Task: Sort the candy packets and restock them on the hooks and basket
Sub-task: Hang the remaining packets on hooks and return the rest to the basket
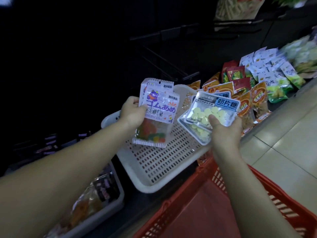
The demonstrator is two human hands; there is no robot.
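**Shelf stock, floor and bins on the fringes**

At 2 o'clock, a row of shelf stock: orange snack packets (243,103) standing upright, red packets (236,74) just behind, white-and-green packets (274,78) further along toward the right edge. Up at 1 o'clock, blurred, a bag of pale yellow sticks (236,6). Beige tiled floor (283,134) from 3 to 4 o'clock. Red slotted shopping basket (214,212) at 5 o'clock, near edge cut off by the frame. Grey bin (109,208) at 7 o'clock, holding dark purple-printed packets (104,186) beside orange-tinted clear ones, too blurred to read. Dim black shelving (68,48) from 9 to 12 o'clock.
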